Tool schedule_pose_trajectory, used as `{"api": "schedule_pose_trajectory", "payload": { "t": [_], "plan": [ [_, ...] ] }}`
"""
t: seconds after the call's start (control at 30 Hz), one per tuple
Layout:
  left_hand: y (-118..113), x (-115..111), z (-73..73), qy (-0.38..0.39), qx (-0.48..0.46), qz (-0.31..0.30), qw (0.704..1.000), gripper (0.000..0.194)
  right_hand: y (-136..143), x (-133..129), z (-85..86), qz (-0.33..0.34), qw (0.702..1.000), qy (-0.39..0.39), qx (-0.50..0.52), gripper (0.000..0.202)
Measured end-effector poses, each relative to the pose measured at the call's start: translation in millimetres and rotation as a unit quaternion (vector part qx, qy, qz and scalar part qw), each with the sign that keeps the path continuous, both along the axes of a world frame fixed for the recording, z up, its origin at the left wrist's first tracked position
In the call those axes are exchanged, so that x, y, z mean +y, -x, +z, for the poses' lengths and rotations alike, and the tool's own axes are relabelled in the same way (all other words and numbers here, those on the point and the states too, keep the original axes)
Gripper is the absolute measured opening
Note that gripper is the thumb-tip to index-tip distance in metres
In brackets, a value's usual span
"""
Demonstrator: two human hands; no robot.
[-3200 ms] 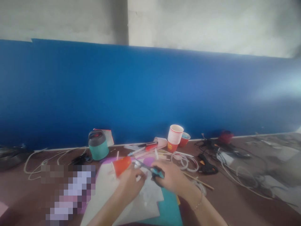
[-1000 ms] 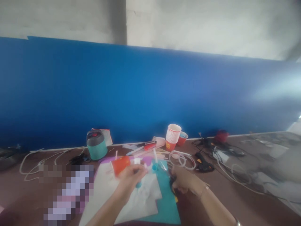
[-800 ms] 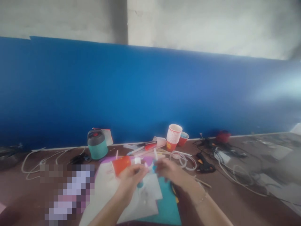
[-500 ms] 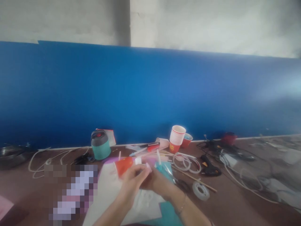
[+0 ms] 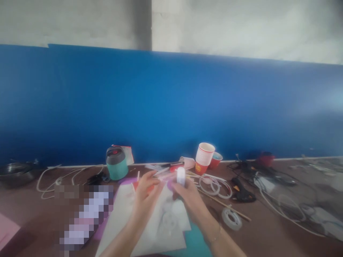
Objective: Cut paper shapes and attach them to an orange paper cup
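Note:
My right hand (image 5: 189,196) is closed round a small white cylinder (image 5: 181,175), which stands up above its fingers. Beside it, a small purple piece (image 5: 170,185) shows near the fingertips. My left hand (image 5: 147,192) is a little to the left, its fingers curled; whatever they may grip is too blurred to make out. Behind the left hand lies an orange-red piece (image 5: 135,185), partly hidden. Under both hands are white sheets (image 5: 123,214) over purple and teal sheets (image 5: 197,239). Faint round pale shapes (image 5: 168,221) rest on the white sheet.
A teal and grey jar (image 5: 117,166) stands behind on the left. Stacked paper cups (image 5: 205,157) stand behind on the right. Tape rolls (image 5: 232,218), a wooden stick (image 5: 241,214), a black glue gun (image 5: 242,191) and cables lie to the right. A blue panel (image 5: 171,107) borders the table.
My hands have moved apart, uncovering more of the white sheet. The white cylinder now stands upright in my right hand. The view has shifted slightly.

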State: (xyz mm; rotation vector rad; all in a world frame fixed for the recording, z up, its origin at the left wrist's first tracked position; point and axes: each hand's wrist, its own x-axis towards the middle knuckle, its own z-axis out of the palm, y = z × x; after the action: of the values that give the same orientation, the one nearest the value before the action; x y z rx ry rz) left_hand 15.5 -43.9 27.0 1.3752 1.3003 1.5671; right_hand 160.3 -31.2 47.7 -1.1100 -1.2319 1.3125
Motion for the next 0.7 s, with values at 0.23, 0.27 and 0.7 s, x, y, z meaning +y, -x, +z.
{"api": "schedule_pose_trajectory", "payload": {
  "t": [0.23,0.27,0.7],
  "plan": [
    [-7,-2,-7.5,-0.044,0.095,0.030,0.994,0.017,8,-4,-5.1,-0.007,1.000,-0.016,-0.008,0.022],
    [-7,-2,-6.6,-0.049,0.104,0.032,0.993,0.017,8,-4,-6.2,-0.011,1.000,-0.016,-0.012,0.021],
    [2,-1,11.7,-0.017,0.099,0.020,0.995,0.016,3,-7,-7.0,-0.008,0.986,-0.074,-0.146,0.024]
  ]
}}
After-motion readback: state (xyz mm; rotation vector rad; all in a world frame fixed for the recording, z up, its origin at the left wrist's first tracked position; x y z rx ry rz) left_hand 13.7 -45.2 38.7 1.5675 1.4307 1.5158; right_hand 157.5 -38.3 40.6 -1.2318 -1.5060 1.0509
